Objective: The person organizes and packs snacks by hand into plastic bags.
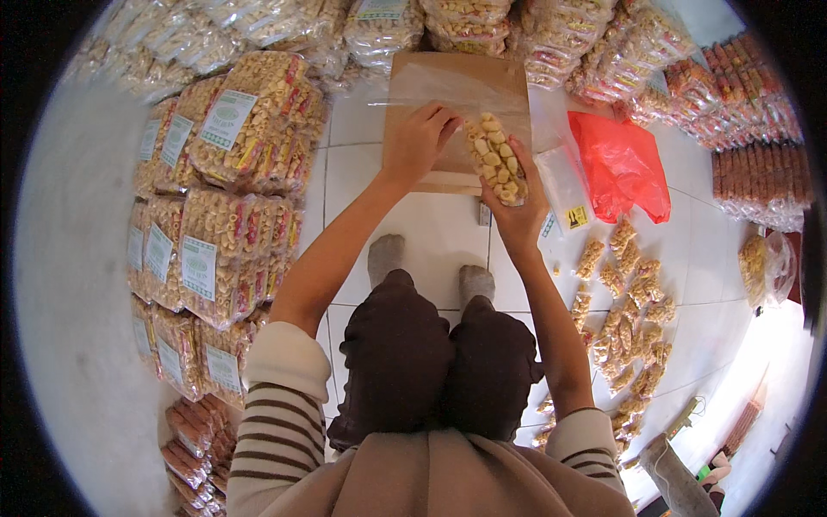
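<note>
A small clear packet of pale, chunky snacks [495, 159] is gripped in my right hand [522, 202], held upright over the right side of a brown cardboard box [413, 73]. My left hand [418, 145] is above the same box, left of the packet, with its fingers curled together. Whether anything thin is pinched in them I cannot make out. A sheet or bag of clear plastic [491, 93] lies across the box top. Flat clear bags with a yellow label [564, 194] rest to the right of my right hand.
Many loose snack packets [633, 319] are scattered on the white tiled floor at right. A red plastic bag [616, 164] lies beyond them. Large snack bundles [233, 250] are stacked at left, others [465, 26] along the back. Brown packets [758, 181] are piled at far right.
</note>
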